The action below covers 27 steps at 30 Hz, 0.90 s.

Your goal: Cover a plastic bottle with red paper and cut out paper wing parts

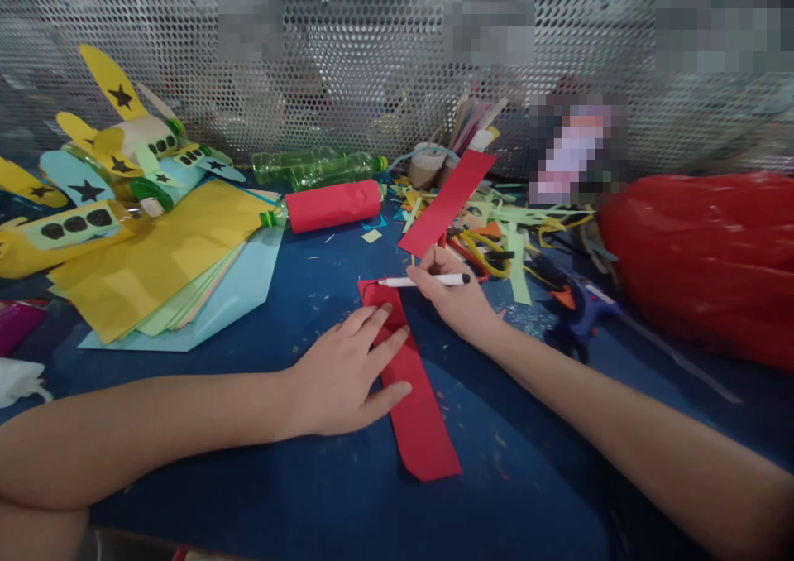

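A long red paper strip (425, 424) lies aslant on the blue table, its lower left corner rounded. My left hand (347, 371) rests flat across it with the fingers spread. Between the fingers of my right hand (452, 296) is a white marker (397, 281) with a black end. Its tip touches the strip's upper end, where a dark curved line shows. Just beyond my right hand lies a second red paper strip (447, 205), over paper scraps. A bottle wrapped in red paper (335, 206), with a green cap, lies farther back.
On the left, several bottle airplanes (87, 226) with black stars stand behind stacked coloured paper (167, 255). Green bottles (338, 170) lie at the back. Rightward are paper scraps (518, 263), a blue glue gun (586, 309) and a big red bag (700, 263). Perforated metal (372, 40) closes the back.
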Available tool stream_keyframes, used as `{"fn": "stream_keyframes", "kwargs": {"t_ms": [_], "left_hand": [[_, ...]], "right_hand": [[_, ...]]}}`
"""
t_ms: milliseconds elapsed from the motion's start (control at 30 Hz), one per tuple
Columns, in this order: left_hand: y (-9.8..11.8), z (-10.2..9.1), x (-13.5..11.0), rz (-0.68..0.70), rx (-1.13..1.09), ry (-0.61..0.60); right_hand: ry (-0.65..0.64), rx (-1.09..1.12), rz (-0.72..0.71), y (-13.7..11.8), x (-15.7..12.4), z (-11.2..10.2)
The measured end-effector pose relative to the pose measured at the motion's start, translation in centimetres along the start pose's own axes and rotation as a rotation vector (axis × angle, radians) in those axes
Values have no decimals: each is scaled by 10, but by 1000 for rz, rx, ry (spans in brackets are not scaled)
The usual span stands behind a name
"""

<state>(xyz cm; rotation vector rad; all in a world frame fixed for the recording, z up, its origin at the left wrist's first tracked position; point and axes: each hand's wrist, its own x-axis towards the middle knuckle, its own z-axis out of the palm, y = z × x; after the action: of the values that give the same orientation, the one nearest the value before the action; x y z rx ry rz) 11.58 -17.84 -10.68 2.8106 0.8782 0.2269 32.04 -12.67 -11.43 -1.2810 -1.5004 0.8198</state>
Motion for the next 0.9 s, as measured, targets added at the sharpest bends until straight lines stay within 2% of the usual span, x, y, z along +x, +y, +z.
{"fn": "stream_keyframes", "kwargs": {"t_ms": [433,667,900], "left_hand": [[1,0,0,-6,-8,-4],[1,-1,0,-9,-21,-4],[0,-1,0,-16,-31,7]], "right_hand": [[85,-16,-2,6,2,-3],[157,314,41,14,4,-4],[119,189,72,20,7,-8]]}}
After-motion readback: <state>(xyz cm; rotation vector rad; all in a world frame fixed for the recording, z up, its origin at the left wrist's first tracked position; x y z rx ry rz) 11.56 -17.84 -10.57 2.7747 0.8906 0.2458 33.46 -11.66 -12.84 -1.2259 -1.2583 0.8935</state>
